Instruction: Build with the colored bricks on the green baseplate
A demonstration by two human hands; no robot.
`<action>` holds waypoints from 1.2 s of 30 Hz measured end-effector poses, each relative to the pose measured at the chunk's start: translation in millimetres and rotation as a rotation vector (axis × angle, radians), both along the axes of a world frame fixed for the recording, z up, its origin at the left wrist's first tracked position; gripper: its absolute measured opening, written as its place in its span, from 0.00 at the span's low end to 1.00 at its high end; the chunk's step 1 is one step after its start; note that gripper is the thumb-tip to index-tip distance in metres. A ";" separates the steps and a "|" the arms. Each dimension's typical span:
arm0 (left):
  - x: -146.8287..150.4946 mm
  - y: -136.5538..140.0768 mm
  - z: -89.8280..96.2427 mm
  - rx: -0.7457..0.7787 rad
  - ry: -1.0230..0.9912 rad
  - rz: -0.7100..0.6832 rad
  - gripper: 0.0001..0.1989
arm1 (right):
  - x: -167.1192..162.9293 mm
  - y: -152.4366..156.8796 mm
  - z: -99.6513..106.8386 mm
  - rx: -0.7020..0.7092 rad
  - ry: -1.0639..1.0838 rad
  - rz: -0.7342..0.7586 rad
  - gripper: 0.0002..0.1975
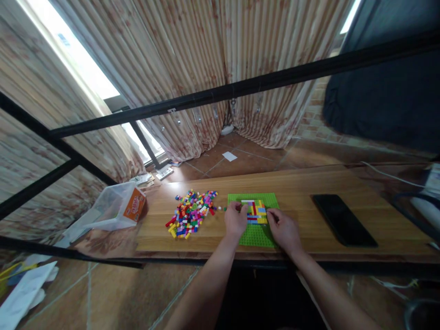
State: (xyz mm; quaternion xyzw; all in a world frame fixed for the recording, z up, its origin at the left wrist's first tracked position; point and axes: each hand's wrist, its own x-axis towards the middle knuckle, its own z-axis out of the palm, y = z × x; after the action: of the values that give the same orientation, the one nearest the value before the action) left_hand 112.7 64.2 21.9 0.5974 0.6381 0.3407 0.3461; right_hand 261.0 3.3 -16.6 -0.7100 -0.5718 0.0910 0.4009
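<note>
A green studded baseplate [256, 238] lies on the wooden table in front of me. Yellow, red, blue and white toy bricks [256, 211] form a block on its upper middle. At the block's left side is my left hand [236, 219], its fingers curled together; a small dark red bit shows by the fingertips, too small to name. My right hand [282, 228] is closed at the block's right edge, thumb and fingers pinched; what they hold, if anything, is hidden. Left of the plate spreads a pile of loose coloured bricks [194, 213].
A black phone-like slab [343, 220] lies at the right of the wooden table [295, 183]. A clear plastic box [117, 206] with an orange label stands at the left end. A black metal rail [206, 95] crosses beyond the table, before striped curtains [185, 46].
</note>
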 end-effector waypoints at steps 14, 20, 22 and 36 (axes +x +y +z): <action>-136.9 -65.1 -17.0 0.151 -0.129 0.187 0.06 | 7.6 -3.2 -11.3 -0.056 -0.080 -0.030 0.20; -145.8 -71.2 -23.5 0.225 -0.149 0.288 0.07 | 10.0 -4.3 -13.3 -0.059 -0.104 -0.026 0.22; -152.6 -76.2 -26.8 0.269 -0.121 0.319 0.07 | 10.4 -4.9 -13.8 -0.080 -0.102 -0.030 0.22; -238.3 -61.5 -10.1 0.155 0.362 0.462 0.13 | 21.6 -5.4 -28.0 -0.143 -0.122 -0.060 0.22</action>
State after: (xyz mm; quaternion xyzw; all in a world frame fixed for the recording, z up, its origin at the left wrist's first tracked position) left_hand -125.6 2.6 11.8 0.5123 0.7805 0.3460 0.0936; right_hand 282.7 -2.2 -44.6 -0.7577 -0.5659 0.0759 0.3161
